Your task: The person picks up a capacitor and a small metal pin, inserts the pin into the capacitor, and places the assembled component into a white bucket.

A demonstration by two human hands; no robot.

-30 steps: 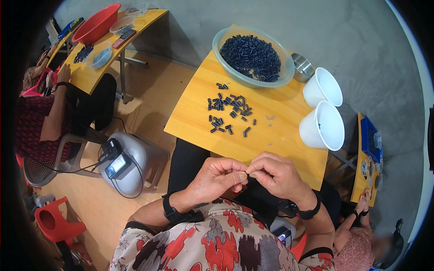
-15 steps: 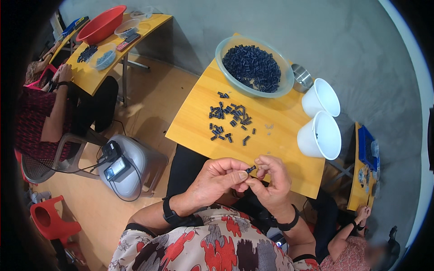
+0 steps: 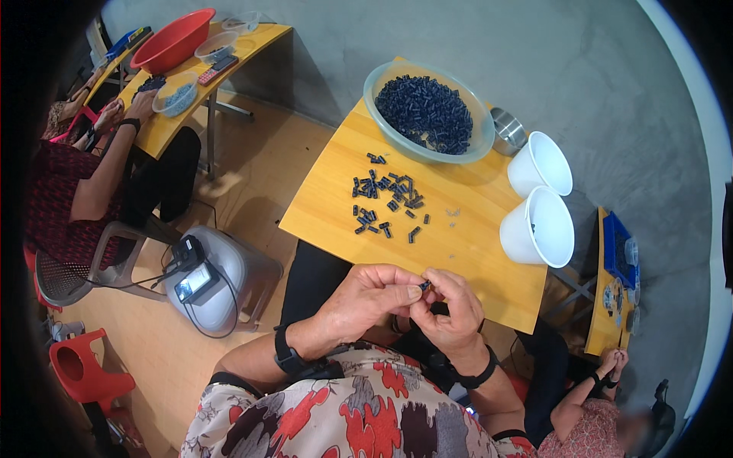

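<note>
My left hand (image 3: 365, 303) pinches a small dark plastic piece (image 3: 424, 286) between thumb and fingers, just off the table's near edge. Against that same piece the fingertips of my right hand (image 3: 450, 311) are pressed together, covering most of it. On the yellow table (image 3: 473, 248) lies a scattered group of similar small dark pieces (image 3: 398, 192). Behind them a large translucent bowl (image 3: 482, 141) is heaped with dark blue pieces (image 3: 424, 111). A few tiny pale bits (image 3: 453, 214) rest right of the scattered group.
Two white buckets (image 3: 561, 252) (image 3: 561, 169) stand at the table's right side, beside a metal cup (image 3: 507, 130). A grey plastic stool (image 3: 229, 267) carries a cabled device (image 3: 194, 282) on the left. Co-workers sit at a left table (image 3: 164, 133) and at the lower right (image 3: 588, 427).
My right fingers have closed in on the piece, where they were more raised and spread before. The co-worker at left has reached a hand forward over their table.
</note>
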